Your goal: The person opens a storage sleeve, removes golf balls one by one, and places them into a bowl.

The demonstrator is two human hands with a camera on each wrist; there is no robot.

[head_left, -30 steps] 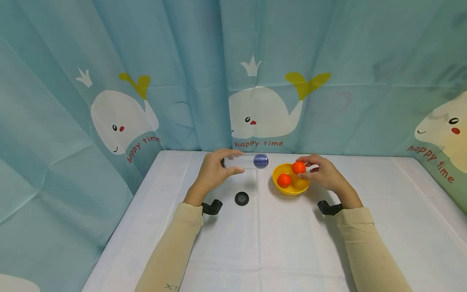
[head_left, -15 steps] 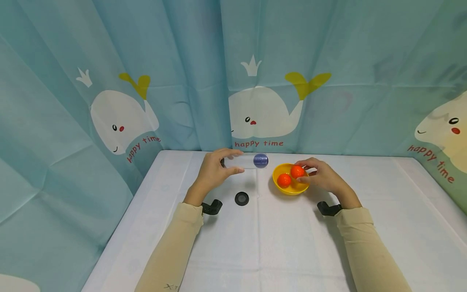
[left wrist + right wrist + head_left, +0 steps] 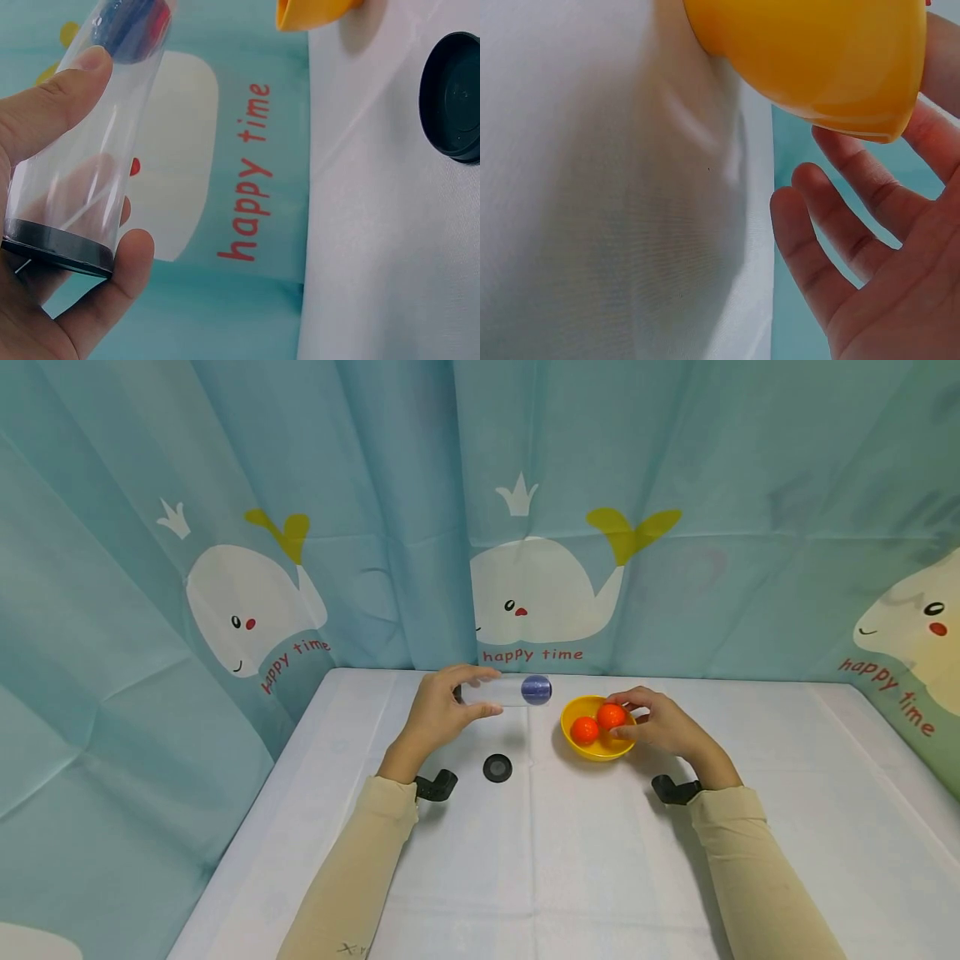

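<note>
My left hand (image 3: 440, 714) grips a clear tube (image 3: 495, 692), which lies sideways above the table. The left wrist view shows the tube's black base (image 3: 56, 247) near my palm and a dark blue ball (image 3: 133, 28) inside its far end, with some red showing at the side. On the right, a yellow bowl (image 3: 597, 753) holds an orange ball (image 3: 584, 731). Thumb and fingers of my right hand (image 3: 670, 725) pinch a second orange ball (image 3: 611, 716) inside the bowl. In the right wrist view the bowl wall (image 3: 825, 67) hides both balls, and several fingers extend beside it.
A round black cap (image 3: 497, 768) lies on the white tablecloth (image 3: 592, 860) between my arms. Behind the table hangs a blue curtain (image 3: 420, 460) with printed whales, close past the tube. Each wrist carries a black camera mount (image 3: 438, 786).
My right hand has lowered the orange ball from above the rim down into the bowl, beside the other ball. The left hand and tube have stayed in place.
</note>
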